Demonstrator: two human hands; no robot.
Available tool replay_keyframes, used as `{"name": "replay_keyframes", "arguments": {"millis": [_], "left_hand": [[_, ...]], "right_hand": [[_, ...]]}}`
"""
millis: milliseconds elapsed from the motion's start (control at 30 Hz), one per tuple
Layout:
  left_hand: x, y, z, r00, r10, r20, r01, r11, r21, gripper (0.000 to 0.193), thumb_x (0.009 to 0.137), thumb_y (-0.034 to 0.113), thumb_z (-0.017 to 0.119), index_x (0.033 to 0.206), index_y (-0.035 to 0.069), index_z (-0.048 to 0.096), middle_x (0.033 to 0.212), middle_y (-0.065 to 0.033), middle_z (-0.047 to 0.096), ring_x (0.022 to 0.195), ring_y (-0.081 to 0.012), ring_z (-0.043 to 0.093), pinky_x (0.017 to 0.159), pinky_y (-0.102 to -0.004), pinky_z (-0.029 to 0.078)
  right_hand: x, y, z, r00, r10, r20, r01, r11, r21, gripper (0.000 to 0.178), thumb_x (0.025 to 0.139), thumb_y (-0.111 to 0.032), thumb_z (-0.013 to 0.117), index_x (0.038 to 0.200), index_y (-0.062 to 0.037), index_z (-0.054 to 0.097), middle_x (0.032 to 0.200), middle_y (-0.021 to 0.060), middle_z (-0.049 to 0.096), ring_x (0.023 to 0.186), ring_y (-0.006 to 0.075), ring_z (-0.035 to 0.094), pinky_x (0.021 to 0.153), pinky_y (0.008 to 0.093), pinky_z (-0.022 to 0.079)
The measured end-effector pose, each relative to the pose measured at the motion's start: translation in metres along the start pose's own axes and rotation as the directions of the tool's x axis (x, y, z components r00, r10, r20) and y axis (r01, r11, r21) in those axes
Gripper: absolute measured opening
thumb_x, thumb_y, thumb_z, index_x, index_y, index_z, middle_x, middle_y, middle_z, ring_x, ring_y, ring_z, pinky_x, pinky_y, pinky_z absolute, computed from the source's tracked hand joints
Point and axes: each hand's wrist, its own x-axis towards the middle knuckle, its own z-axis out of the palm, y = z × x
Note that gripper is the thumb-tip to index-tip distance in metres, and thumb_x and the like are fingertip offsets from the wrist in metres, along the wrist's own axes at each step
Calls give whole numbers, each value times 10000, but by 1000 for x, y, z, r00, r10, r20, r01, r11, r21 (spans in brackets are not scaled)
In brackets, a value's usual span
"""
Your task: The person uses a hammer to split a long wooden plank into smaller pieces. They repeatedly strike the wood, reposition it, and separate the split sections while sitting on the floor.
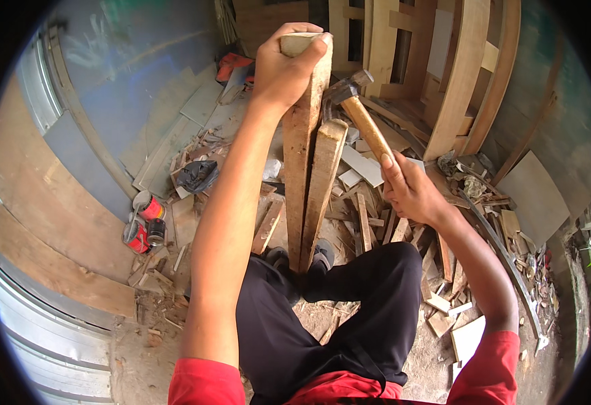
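My left hand (pixel 285 67) is wrapped round the top end of a long wooden beam (pixel 297 155) standing upright in front of me. Beside it on the right rises a shorter piece of wood (pixel 324 165), its rounded top below the beam's end; the two meet near my feet. In my right hand (pixel 414 189) is the wooden handle of a claw hammer (pixel 370 128). The dark hammer head is up by the beam's right side, its claw just over the shorter piece. Whether the claw touches either piece I cannot tell.
Scrap wood (pixel 363 223) litters the ground ahead and to the right. Paint cans (pixel 148 206) stand at the left by a black plastic bag (pixel 197 175). Tall wooden panels (pixel 461 81) lean at the back right, and a long curved strip (pixel 505 263) lies at the right.
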Motion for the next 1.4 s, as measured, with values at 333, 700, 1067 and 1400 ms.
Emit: {"name": "replay_keyframes", "arguments": {"millis": [333,700,1067,1400], "left_hand": [[2,-4,16,1000,16,-17,-16,1000,-20,299,837,291,747,995,44,690,888,-26,686,807,-89,624,727,-257,515],[1,-5,-14,997,-42,-63,41,999,-24,321,878,339,704,1039,61,708,959,7,667,891,-92,586,821,-253,463],[19,-31,-58,998,-24,-60,23,1000,-7,347,883,371,695,1036,60,719,938,-25,699,866,-102,624,771,-273,504],[13,-22,-43,1000,15,-14,-15,1000,-15,293,872,297,684,1018,46,719,948,-28,700,880,-102,618,795,-269,500]], "right_hand": [[-5,17,11,997,51,-55,-46,995,91,459,1055,-494,357,965,-59,471,710,14,489,562,94,483,498,284,447],[31,36,115,963,-107,-247,197,905,377,389,1070,-400,369,1060,-23,464,641,22,499,531,114,503,488,299,422],[44,13,111,964,-117,-239,170,962,212,364,1062,-336,435,1000,14,516,657,151,549,575,284,562,579,421,448],[8,-31,30,998,-37,-44,35,998,-42,429,1062,-412,413,923,-11,480,611,67,500,502,156,504,473,340,431]]}}
